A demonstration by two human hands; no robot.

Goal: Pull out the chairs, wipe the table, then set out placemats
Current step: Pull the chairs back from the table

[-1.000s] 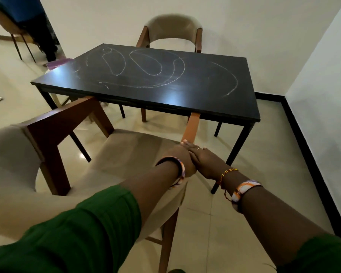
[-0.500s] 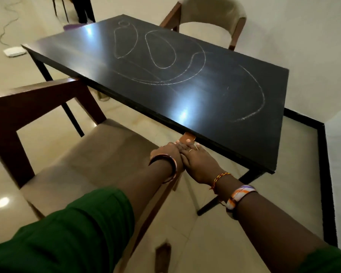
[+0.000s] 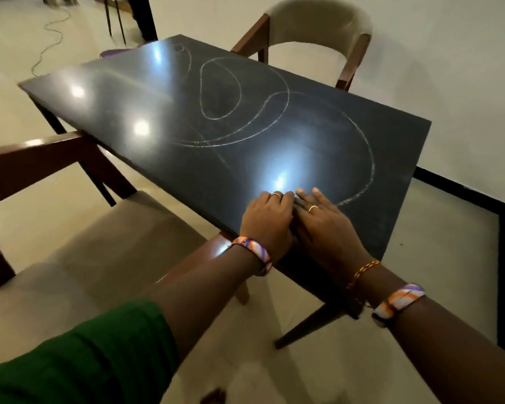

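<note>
The left hand (image 3: 267, 217) and right hand (image 3: 322, 220) lay side by side at lower centre of the frame, over the near edge of the dark surface (image 3: 164, 118); fingers looked loosely extended, holding nothing. White chalk-like loops (image 3: 220, 88) crossed the top. The near chair (image 3: 79, 243) stood at lower left, seat mostly clear of the surface; the far chair (image 3: 318, 27) sat tucked in at upper right. No cloth or placemats showed. That far chair likely wanted drawing straight back before wiping.
</note>
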